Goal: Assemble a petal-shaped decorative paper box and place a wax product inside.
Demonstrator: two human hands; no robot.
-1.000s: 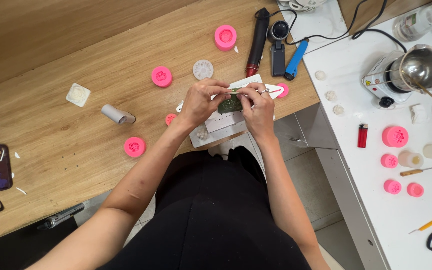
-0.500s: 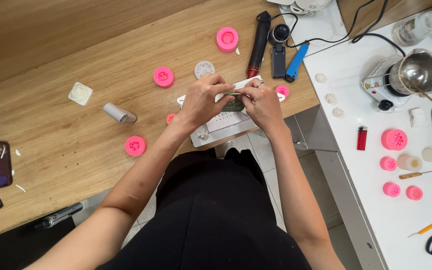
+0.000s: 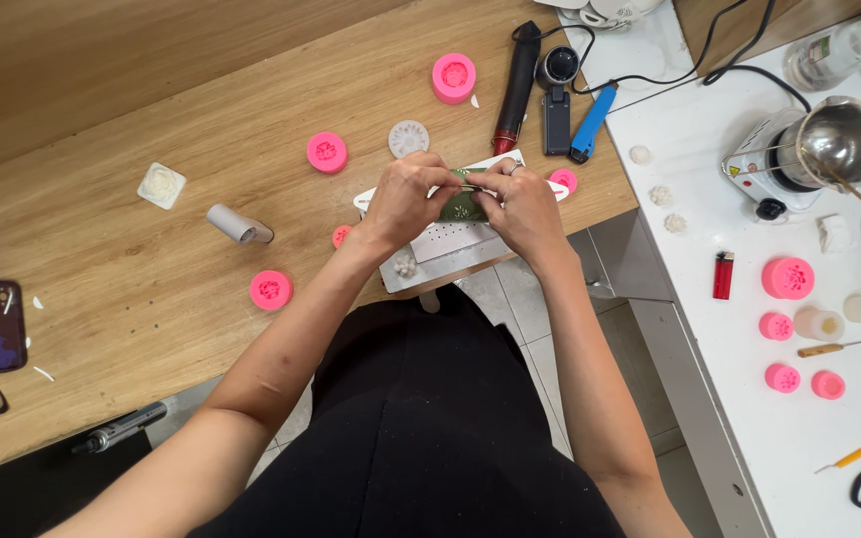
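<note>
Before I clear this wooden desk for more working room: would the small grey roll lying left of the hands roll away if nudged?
Probably. The grey roll lies on its side on the smooth wooden desk, so a sideways nudge would likely roll it. It looks like thin curled sheet, probably light and easily squashed. Nothing touches it to block it.

Near the wooden desk's (image 3: 151, 110) front edge, the left hand (image 3: 403, 202) and right hand (image 3: 522, 207) pinch a small dark green piece (image 3: 462, 206) between them above a white perforated sheet (image 3: 450, 244). Pink round moulds (image 3: 328, 151) lie scattered around them.
</note>
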